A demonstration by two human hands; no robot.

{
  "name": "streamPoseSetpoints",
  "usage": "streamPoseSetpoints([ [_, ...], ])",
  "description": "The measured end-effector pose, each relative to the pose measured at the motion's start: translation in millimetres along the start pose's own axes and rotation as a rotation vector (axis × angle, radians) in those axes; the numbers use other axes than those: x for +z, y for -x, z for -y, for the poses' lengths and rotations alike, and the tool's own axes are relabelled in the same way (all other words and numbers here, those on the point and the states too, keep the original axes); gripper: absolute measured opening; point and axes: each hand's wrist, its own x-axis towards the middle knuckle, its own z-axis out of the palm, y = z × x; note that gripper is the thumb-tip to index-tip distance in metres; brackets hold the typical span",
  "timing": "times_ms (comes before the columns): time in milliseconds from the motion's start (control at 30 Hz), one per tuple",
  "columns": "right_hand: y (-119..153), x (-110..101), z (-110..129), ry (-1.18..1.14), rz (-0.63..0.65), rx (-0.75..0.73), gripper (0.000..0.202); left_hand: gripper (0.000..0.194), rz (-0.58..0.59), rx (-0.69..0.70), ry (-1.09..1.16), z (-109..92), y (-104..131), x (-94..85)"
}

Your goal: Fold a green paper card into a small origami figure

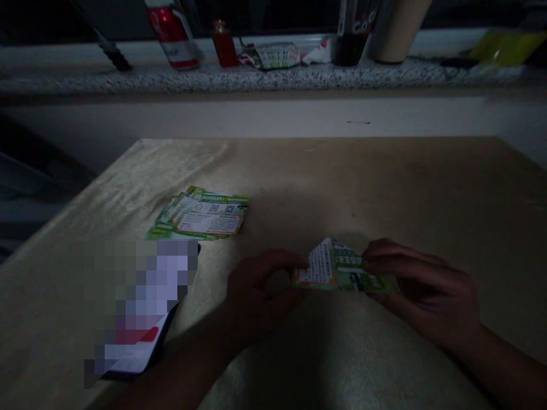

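Observation:
A green and white printed paper leaflet (337, 267) lies on the beige table (384, 182), partly folded so one corner rises to a point. My left hand (256, 296) pinches its left edge. My right hand (421, 290) presses on its right side with the fingertips. Both hands are close to the table's near edge.
A fanned stack of similar green leaflets (200, 215) lies to the left. A phone with a lit screen (137, 319) rests at the near left. Behind the table, a speckled ledge (256, 80) carries a red can (173, 34), a small red bottle (224, 42), wrappers and cups.

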Motion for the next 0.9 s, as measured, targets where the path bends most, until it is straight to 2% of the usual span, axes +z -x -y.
streamPoseSetpoints([
  [133,-2,0,0,-0.005,-0.022,-0.015,0.033,0.024,0.015,0.051,-0.036,1,-2,-1.1],
  [333,-8,1,1,-0.025,-0.001,-0.096,0.029,0.025,0.015,0.259,-0.003,3,-5,1.9],
  [667,-8,1,4,-0.009,0.011,-0.113,0.027,0.021,0.022,0.355,0.003,-5,-11,3.4],
  [900,-3,4,5,-0.019,-0.029,0.035,0.026,0.024,-0.035,0.31,0.027,-7,-11,5.8],
])
